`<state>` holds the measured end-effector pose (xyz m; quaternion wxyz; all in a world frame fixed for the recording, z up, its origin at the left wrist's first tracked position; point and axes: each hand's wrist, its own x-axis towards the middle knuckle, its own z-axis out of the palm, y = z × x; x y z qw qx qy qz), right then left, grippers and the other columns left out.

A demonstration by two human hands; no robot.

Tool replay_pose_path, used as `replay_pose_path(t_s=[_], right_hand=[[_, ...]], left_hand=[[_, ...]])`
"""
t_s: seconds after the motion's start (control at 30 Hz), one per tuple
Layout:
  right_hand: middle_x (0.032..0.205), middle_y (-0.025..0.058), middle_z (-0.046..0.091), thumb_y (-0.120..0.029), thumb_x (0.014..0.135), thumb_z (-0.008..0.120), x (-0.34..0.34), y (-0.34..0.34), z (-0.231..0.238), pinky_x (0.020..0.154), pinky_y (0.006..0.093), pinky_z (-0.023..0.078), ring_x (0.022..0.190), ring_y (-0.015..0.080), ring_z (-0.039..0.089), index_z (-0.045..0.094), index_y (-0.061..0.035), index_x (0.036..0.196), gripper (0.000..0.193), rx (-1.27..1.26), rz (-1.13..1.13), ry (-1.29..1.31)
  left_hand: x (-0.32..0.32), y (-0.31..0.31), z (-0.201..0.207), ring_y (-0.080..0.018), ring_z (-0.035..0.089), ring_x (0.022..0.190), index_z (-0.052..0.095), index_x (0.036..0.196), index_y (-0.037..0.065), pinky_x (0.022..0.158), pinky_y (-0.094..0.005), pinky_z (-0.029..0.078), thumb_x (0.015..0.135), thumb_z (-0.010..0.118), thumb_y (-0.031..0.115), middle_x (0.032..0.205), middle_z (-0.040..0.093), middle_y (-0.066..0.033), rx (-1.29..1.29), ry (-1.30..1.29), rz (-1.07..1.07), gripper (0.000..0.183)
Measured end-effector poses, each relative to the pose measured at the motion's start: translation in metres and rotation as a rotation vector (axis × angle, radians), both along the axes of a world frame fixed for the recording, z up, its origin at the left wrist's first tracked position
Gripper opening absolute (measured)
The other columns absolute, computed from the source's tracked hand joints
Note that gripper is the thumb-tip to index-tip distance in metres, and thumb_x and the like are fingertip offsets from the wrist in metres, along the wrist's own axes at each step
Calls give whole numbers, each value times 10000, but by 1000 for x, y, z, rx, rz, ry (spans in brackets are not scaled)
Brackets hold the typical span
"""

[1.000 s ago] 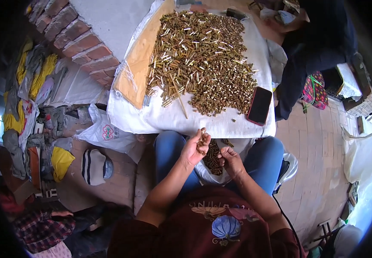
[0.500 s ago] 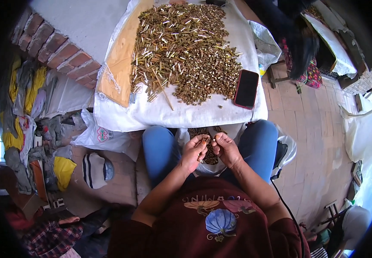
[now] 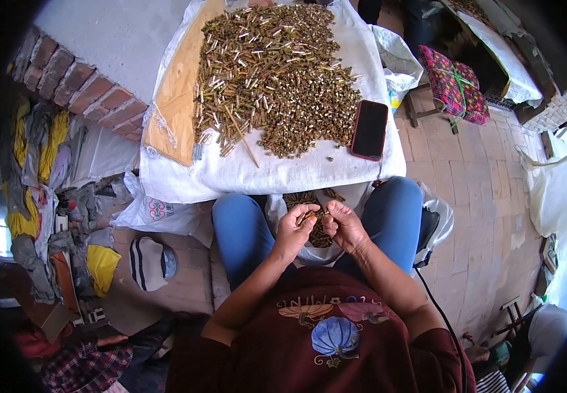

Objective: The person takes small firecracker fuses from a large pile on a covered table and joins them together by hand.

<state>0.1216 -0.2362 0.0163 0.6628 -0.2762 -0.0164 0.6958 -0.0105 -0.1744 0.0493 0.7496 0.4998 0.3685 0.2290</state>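
Observation:
Both of my hands meet between my knees, above a white bag [image 3: 362,191] that holds many brass-coloured metal rods [image 3: 320,237]. My left hand [image 3: 291,230] is closed around a few small brass-coloured rods, partly hidden by its fingers. With thumb and fingers pinched together, my right hand [image 3: 347,228] faces it, nearly touching; a small shiny metal piece seems to be at its fingertips, too small to name. On the cloth-covered table [image 3: 283,173] in front lies a wide heap of brass-coloured rods [image 3: 251,72] beside small nut-like pieces [image 3: 310,124].
A thin wooden stick [image 3: 242,136] leans on the heap, and a wooden board [image 3: 172,124] borders it on the left. A red-edged phone [image 3: 369,130] lies at the table's right. A tied plaid bundle [image 3: 457,85] sits beyond. Another person's plaid sleeve [image 3: 84,363] shows at lower left.
My hands stay together in almost the same place, with small finger movements. The view has shifted slightly. At upper right a person's dark-clothed leg has moved away, uncovering the plaid bundle.

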Motion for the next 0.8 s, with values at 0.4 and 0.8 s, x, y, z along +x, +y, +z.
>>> replay_pose_path(t_s=[0.4,0.8], right_hand=[[574,-19,455,-191,827,547,0,1,2,435,181,293,465,56,360,517,-77,772,130,62,4,-225],[611,2,529,-207,815,561,11,5,0,456,163,405,496,52,485,517,-85,746,147,-14,253,-286]], left_hand=[[-1,-1,1,-5,280,441,507,1024,12,382,-150,225,833,481,41,598,375,64,-144,-4,37,195],[1,6,-13,4,340,510,518,1012,-3,438,-137,268,824,486,18,654,435,64,213,59,-15,192]])
